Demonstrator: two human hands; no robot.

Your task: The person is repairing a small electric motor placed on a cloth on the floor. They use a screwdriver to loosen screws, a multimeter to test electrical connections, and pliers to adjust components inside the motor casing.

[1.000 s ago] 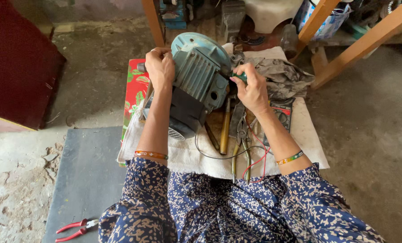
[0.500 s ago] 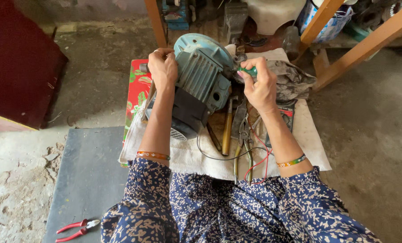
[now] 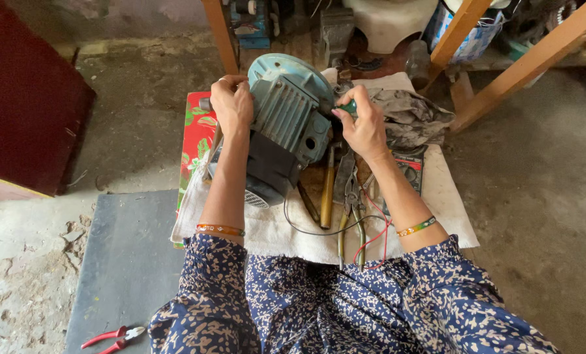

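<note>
Motor (image 3: 286,124) amid pliers (image 3: 350,216), rag (image 3: 408,118), wires (image 3: 371,239).

repair workshop: motor (image 3: 286,124), pliers (image 3: 351,216), concrete floor (image 3: 535,210)

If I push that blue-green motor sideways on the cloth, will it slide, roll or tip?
The motor looks like a finned metal casting, so probably heavy and stiff. Its rounded body could roll; the left hand braces one side. The white cloth beneath would likely bunch rather than let it slide.
</note>
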